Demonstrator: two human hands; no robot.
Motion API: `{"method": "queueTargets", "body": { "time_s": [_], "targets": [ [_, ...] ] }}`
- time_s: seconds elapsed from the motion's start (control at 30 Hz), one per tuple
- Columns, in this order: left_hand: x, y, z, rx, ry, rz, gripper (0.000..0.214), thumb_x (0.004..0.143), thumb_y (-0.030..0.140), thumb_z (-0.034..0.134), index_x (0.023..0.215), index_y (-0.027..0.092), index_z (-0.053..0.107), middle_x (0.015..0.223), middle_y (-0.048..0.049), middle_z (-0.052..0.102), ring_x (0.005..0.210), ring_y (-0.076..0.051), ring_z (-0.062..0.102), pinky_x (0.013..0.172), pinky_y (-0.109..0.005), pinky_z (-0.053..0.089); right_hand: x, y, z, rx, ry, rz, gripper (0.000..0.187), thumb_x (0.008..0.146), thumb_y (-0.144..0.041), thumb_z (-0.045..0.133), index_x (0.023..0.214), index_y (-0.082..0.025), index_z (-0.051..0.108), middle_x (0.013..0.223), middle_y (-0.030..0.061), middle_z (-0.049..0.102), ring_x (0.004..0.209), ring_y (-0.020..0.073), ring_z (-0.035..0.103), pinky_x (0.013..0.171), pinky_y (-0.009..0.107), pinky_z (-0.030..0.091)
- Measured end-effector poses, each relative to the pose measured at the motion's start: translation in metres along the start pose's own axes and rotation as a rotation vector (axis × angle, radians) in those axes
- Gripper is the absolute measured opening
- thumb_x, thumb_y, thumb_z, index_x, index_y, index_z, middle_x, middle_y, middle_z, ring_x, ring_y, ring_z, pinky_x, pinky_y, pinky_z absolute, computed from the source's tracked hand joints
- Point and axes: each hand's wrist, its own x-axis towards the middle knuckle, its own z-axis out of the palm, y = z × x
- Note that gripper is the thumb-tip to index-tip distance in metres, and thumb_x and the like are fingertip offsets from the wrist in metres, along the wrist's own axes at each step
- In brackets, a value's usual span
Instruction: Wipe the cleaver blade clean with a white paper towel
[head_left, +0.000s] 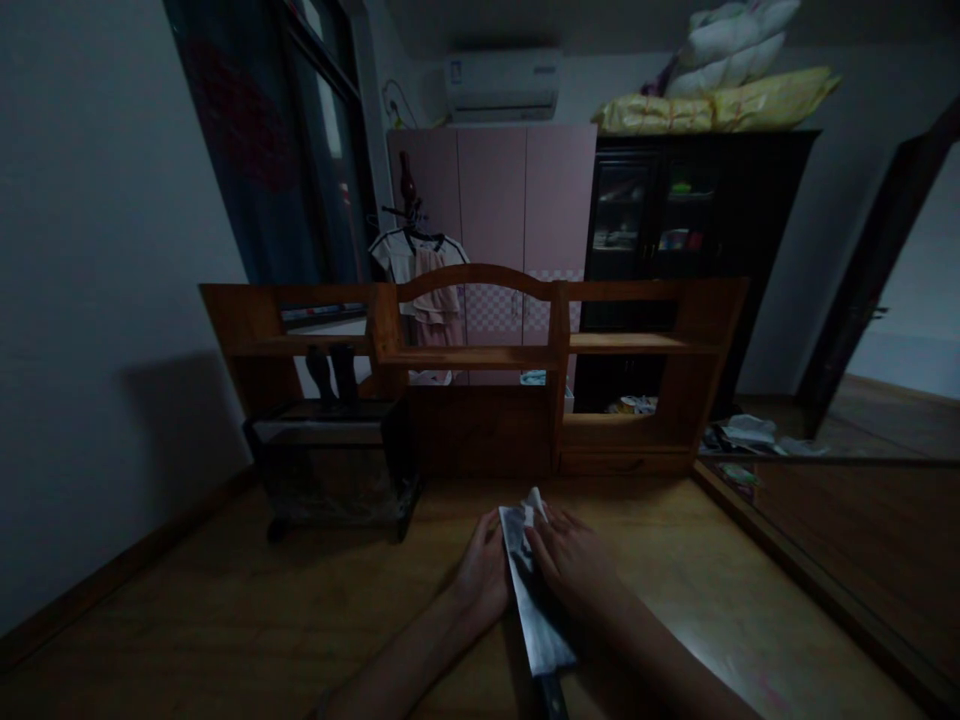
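A broad kitchen knife, like a cleaver (534, 620), lies lengthwise between my hands, its black handle pointing toward me and running off the bottom edge. My left hand (484, 570) grips the blade from its left side, with some fingers hidden behind it. Against the upper part of the blade, my right hand (574, 555) presses a white tissue (534, 503), its fingers closed over it. Both hands are above the wooden tabletop (420, 600).
At the back left stands a dark knife block (330, 480) with two black handles (331, 375) sticking up. A wooden shelf unit (480, 357) runs along the table's far edge. A raised wooden rim (795, 580) borders the right side, and a white wall (90, 350) the left.
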Motion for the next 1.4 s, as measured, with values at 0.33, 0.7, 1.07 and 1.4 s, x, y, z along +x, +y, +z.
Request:
{"method": "queueTargets", "body": {
  "time_s": [0.33, 0.7, 1.07, 1.4],
  "targets": [
    [-0.003, 0.001, 0.006, 0.093, 0.061, -0.023, 0.045, 0.089, 0.046, 0.046, 0.116, 0.012, 0.060, 0.108, -0.0129, 0.066, 0.099, -0.024, 0.063, 0.091, -0.034, 0.044, 0.004, -0.020, -0.014, 0.160, 0.022, -0.003, 0.038, 0.102, -0.028, 0.029, 0.120, -0.012, 0.059, 0.125, 0.0161, 0.057, 0.119, 0.0265, 0.051, 0.106, 0.043, 0.035],
    [0.000, 0.001, 0.003, 0.090, 0.136, -0.017, 0.037, 0.090, 0.040, 0.045, 0.096, 0.009, 0.065, 0.088, -0.0108, 0.069, 0.081, -0.019, 0.066, 0.080, -0.027, 0.049, 0.004, -0.034, -0.027, 0.243, -0.001, -0.026, 0.036, 0.101, -0.030, 0.032, 0.116, -0.017, 0.062, 0.118, 0.0100, 0.063, 0.110, 0.0236, 0.057, 0.103, 0.037, 0.040],
    [-0.001, -0.004, 0.005, 0.105, 0.133, 0.102, 0.039, 0.092, 0.041, 0.043, 0.105, 0.011, 0.064, 0.101, -0.0106, 0.068, 0.091, -0.020, 0.064, 0.090, -0.030, 0.046, 0.005, -0.026, -0.021, 0.185, 0.059, -0.007, 0.036, 0.101, -0.025, 0.032, 0.118, -0.015, 0.062, 0.122, 0.0103, 0.061, 0.113, 0.0237, 0.056, 0.104, 0.037, 0.038],
    [0.000, -0.010, 0.005, 0.143, 0.111, 0.175, 0.037, 0.093, 0.034, 0.044, 0.116, 0.012, 0.063, 0.117, -0.0092, 0.064, 0.118, -0.023, 0.053, 0.110, -0.033, 0.030, 0.006, -0.010, -0.014, 0.141, 0.136, 0.076, 0.040, 0.100, -0.029, 0.034, 0.127, -0.012, 0.057, 0.132, 0.0149, 0.052, 0.123, 0.0277, 0.048, 0.107, 0.045, 0.037]
  ]
}}
